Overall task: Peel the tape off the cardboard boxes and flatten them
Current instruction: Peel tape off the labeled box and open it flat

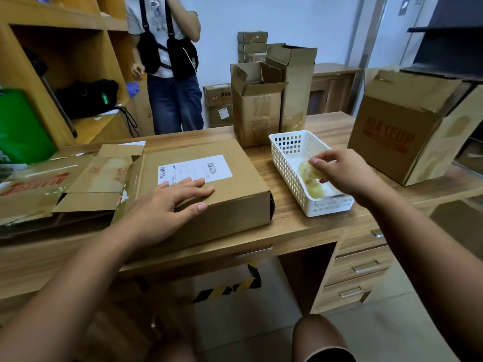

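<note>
A flat brown cardboard box (230, 194) with a white shipping label (194, 168) lies on the wooden desk in front of me. My left hand (170, 205) rests on its top with straight fingers. Over the white plastic basket (295, 176), my right hand (342, 171) pinches a crumpled wad of clear tape (308, 169). More wadded tape (315, 190) lies in the basket's bottom. Flattened cardboard (52, 189) with red print lies at the left of the desk.
Two tall open boxes (271, 100) stand at the back of the desk (308, 226). A tilted box printed MAKEUP (407, 137) sits at the right. A person (170, 61) stands behind the desk. Wooden shelves (65, 61) and a green bag (21, 126) are at the left.
</note>
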A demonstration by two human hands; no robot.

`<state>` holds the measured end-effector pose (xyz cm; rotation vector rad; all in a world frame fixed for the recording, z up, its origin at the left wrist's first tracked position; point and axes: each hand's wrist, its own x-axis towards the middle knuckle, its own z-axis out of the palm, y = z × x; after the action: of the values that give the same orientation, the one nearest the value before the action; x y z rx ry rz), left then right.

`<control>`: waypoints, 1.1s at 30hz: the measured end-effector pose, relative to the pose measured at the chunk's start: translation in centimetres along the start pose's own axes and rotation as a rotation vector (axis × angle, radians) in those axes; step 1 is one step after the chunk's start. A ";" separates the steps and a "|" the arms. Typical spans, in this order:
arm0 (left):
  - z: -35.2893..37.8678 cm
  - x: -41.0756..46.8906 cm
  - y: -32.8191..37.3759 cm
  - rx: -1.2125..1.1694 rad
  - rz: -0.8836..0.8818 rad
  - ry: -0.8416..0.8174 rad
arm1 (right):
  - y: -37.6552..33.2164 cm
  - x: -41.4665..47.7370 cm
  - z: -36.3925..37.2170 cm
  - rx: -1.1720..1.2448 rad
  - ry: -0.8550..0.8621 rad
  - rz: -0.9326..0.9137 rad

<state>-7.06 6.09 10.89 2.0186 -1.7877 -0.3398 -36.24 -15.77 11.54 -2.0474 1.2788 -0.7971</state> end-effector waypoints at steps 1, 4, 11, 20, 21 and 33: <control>0.0 0.0 -0.1 0.000 0.001 0.002 | 0.3 0.3 0.2 -0.037 -0.018 0.005; 0.1 0.1 -0.2 -0.006 0.006 0.017 | 1.0 1.0 0.8 -0.165 -0.061 0.003; 0.1 0.1 -0.1 0.008 0.006 0.021 | 1.2 1.2 1.9 -0.414 -0.070 -0.030; 0.4 -0.1 -0.1 0.028 0.031 0.037 | 1.0 1.1 2.1 -0.548 -0.005 -0.076; 0.4 -0.2 -0.1 0.040 0.042 0.042 | 1.0 0.9 2.0 -0.523 0.029 -0.066; -0.1 -0.6 -0.3 0.124 0.208 -0.008 | -1.7 -1.7 2.1 -0.141 0.172 -0.305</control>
<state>-6.83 6.69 10.76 1.8904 -2.0466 -0.1770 -34.31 -13.28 11.11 -2.3674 1.1541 -1.0670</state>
